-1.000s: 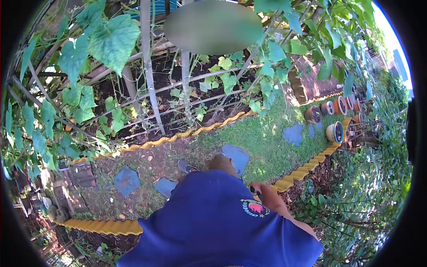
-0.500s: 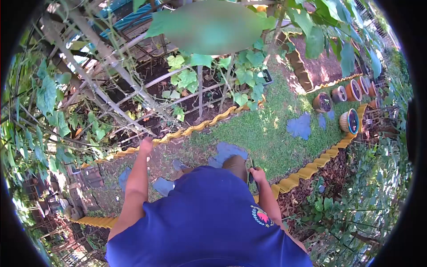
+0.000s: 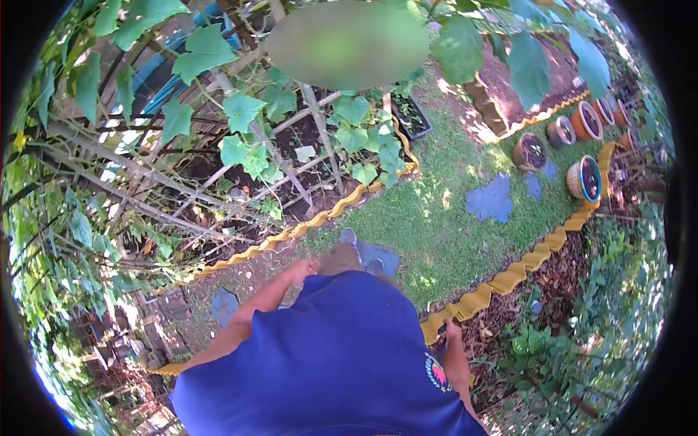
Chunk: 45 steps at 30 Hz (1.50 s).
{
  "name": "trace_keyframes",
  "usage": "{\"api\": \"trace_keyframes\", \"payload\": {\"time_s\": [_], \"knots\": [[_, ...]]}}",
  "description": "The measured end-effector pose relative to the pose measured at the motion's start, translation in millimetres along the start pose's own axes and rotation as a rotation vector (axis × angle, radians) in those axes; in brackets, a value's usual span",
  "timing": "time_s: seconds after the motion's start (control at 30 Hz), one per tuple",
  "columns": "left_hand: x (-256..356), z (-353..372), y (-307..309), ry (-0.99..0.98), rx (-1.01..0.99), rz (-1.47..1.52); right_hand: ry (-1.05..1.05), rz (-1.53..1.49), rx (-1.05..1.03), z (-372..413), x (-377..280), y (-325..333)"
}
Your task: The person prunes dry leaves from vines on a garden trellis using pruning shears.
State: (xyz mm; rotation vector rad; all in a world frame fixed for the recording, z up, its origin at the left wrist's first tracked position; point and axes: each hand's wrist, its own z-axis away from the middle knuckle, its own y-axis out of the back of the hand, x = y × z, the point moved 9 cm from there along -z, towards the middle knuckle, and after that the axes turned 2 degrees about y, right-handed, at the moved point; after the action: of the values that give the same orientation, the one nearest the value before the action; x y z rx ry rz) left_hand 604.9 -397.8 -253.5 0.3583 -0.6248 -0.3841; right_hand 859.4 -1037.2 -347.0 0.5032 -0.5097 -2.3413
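Observation:
My left hand [image 3: 302, 270] hangs in front of my body beside my trouser leg [image 3: 339, 260], above the bare soil. Its fingers look curled; anything inside them is too small to make out. Low on the other side, my right hand [image 3: 453, 331] is closed around a dark object [image 3: 441, 330], partly hidden by the hand and sleeve. The wavy yellow edging [image 3: 474, 301] passes just beyond that hand. My shoes [image 3: 349, 236] are on or beside a grey stepping stone [image 3: 382, 258].
A lattice of poles [image 3: 269, 142] with climbing vines stands on the left, bordered by more yellow edging [image 3: 291, 234]. Large leaves [image 3: 529, 69] hang overhead. Several plant pots [image 3: 529, 152] line the right of the grass [image 3: 443, 218], near a stepping stone [image 3: 490, 198]. A black planter [image 3: 411, 118] lies ahead.
My left hand has come back from the trellis edging toward my body. My right hand has moved outward and down, to the right edging. A leg has stepped forward and the view has shifted.

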Motion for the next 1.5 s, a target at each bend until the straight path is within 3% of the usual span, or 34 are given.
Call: {"api": "trace_keyframes", "payload": {"time_s": [0.03, 0.13, 0.23, 0.33, 0.4, 0.53, 0.63, 0.7, 0.77, 0.8, 0.93, 1.0, 1.07, 1.13, 1.17, 1.2, 1.23, 1.3, 1.37, 1.43, 1.5], "knots": [[-13.7, -4.6, -17.9, -0.014, -0.085, -0.059, 0.015, -0.068, -0.010, 6.8, -5.1, 1.4], [-29.7, -3.3, -25.0, 0.212, -0.128, -0.231, -0.088, -0.213, -0.022, 38.7, -27.9, -4.7], [-41.4, -17.4, -8.3, 0.376, 0.033, -0.151, -0.021, -0.134, -0.081, 31.9, -71.6, -13.6], [-31.5, -59.8, 6.2, 0.388, 0.077, -0.146, 0.053, -0.047, -0.136, 11.4, -135.4, -21.0], [-22.2, -109.2, 4.9, 0.258, 0.092, -0.240, 0.110, 0.008, -0.147, -1.5, -187.9, -14.7], [59.9, -182.8, 30.2, 0.034, 0.018, -0.331, 0.231, 0.060, -0.145, -34.9, -301.6, 4.2], [126.9, -209.0, 74.9, 0.141, 0.062, -0.219, 0.310, 0.040, -0.133, -49.8, -384.9, 24.5], [167.0, -212.8, 109.6, 0.014, 0.346, 0.031, 0.367, -0.016, -0.091, -46.1, -435.0, 35.9], [198.9, -223.6, 136.6, -0.013, 0.375, 0.178, 0.447, -0.067, -0.036, -32.4, -488.6, 49.7], [211.4, -225.9, 141.4, -0.021, 0.386, 0.265, 0.534, -0.100, -0.139, -39.6, -507.6, 45.8], [230.7, -197.1, 147.5, 0.194, 0.518, 0.313, 0.548, 0.144, -0.254, -67.5, -544.7, 48.2], [228.0, -180.0, 122.8, 0.196, 0.698, 0.247, 0.534, 0.305, -0.290, -96.2, -553.7, 58.1], [200.2, -167.3, 61.7, 0.489, 0.692, 0.301, 0.497, 0.486, -0.299, -138.8, -560.3, 81.2], [177.3, -159.5, -27.9, 0.722, 0.618, 0.240, 0.441, 0.677, -0.260, -183.7, -569.1, 110.8], [185.5, -160.5, -71.8, 0.692, 0.525, 0.052, 0.428, 0.765, -0.243, -202.4, -576.8, 125.1], [179.4, -155.7, -135.8, 0.884, 0.412, 0.305, 0.437, 0.828, -0.238, -219.3, -585.6, 137.6], [222.2, -150.1, -165.5, 0.806, 0.078, 0.228, 0.464, 0.878, -0.249, -234.7, -596.6, 151.1], [265.5, -154.0, -232.7, 0.720, -0.014, 0.380, 0.634, 0.916, -0.332, -248.7, -628.9, 175.3], [313.1, -151.1, -250.3, 0.610, -0.011, 0.491, 0.581, 0.977, -0.338, -265.9, -644.1, 201.8], [338.5, -154.0, -243.6, 0.531, 0.063, 0.517, 0.333, 1.038, -0.262, -283.3, -656.5, 219.5], [344.4, -156.4, -215.7, 0.519, 0.229, 0.503, 0.770, 1.399, -0.437, -316.0, -675.4, 208.3]]}}
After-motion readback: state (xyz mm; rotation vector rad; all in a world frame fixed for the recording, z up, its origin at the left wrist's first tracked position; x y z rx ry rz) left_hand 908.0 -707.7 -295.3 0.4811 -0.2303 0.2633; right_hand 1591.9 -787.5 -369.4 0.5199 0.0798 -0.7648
